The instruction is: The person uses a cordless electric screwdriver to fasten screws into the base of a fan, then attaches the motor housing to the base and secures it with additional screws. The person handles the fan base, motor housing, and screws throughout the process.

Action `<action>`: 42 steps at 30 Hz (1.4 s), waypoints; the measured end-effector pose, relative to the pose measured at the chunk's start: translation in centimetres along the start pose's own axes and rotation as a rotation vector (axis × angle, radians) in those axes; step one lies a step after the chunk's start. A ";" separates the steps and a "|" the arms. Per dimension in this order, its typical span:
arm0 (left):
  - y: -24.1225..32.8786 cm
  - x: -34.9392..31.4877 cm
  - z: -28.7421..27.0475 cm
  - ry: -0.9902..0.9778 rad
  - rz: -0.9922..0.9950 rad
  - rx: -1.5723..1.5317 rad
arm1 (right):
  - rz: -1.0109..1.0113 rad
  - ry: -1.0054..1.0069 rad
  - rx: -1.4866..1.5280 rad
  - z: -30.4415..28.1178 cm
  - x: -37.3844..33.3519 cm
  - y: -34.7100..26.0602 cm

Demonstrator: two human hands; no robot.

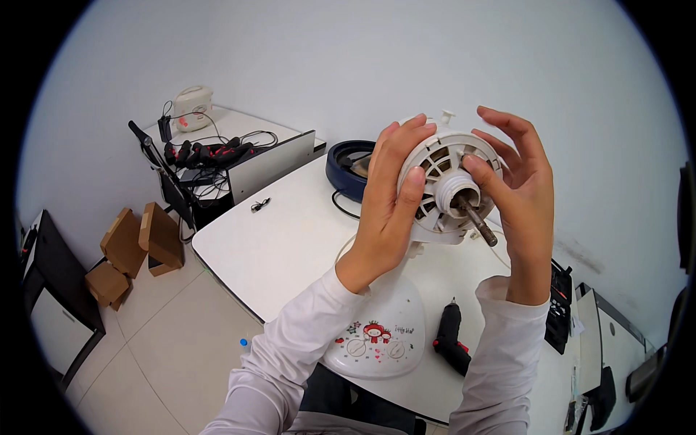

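A white fan motor housing (441,190) is raised above the table, its slotted front and threaded collar facing me. A bare metal shaft (478,222) sticks out of the collar, pointing down to the right. My left hand (391,188) is wrapped round the housing's left side, thumb along the front. On the right side, my right hand (516,174) has its thumb against the front, with some fingers behind and the forefinger lifted. Below stands the white fan base (380,348) with cartoon prints and dials; my left forearm partly hides the stand above it.
A black and red power screwdriver (451,337) lies right of the base. Behind the housing sits a dark blue round object (346,177). A small cable (260,205) lies at left. A tool case (558,308) is at right, cardboard boxes (138,246) on the floor.
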State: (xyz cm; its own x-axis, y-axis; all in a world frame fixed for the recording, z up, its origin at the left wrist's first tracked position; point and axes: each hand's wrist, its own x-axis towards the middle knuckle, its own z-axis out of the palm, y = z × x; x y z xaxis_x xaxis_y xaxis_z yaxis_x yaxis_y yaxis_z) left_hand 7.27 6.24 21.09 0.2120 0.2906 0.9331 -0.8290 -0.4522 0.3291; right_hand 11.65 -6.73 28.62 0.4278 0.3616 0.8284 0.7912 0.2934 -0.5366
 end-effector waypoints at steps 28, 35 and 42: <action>0.1 0.0 1.0 0.057 -0.058 -0.056 | 0.254 -0.227 0.292 -0.5 0.1 0.4; 0.5 -0.1 1.1 0.073 -0.085 -0.102 | 0.249 -0.230 0.328 -0.3 -0.2 0.3; 0.7 -0.1 1.2 0.048 -0.096 -0.109 | 0.256 -0.266 0.276 -1.0 -0.3 0.2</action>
State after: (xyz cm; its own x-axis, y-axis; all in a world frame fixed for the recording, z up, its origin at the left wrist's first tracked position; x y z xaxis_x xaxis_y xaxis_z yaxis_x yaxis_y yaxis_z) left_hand 7.28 4.89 21.37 0.2702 0.3693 0.8892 -0.8578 -0.3270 0.3965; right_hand 12.09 -7.66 28.44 0.4387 0.6569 0.6132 0.5132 0.3770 -0.7710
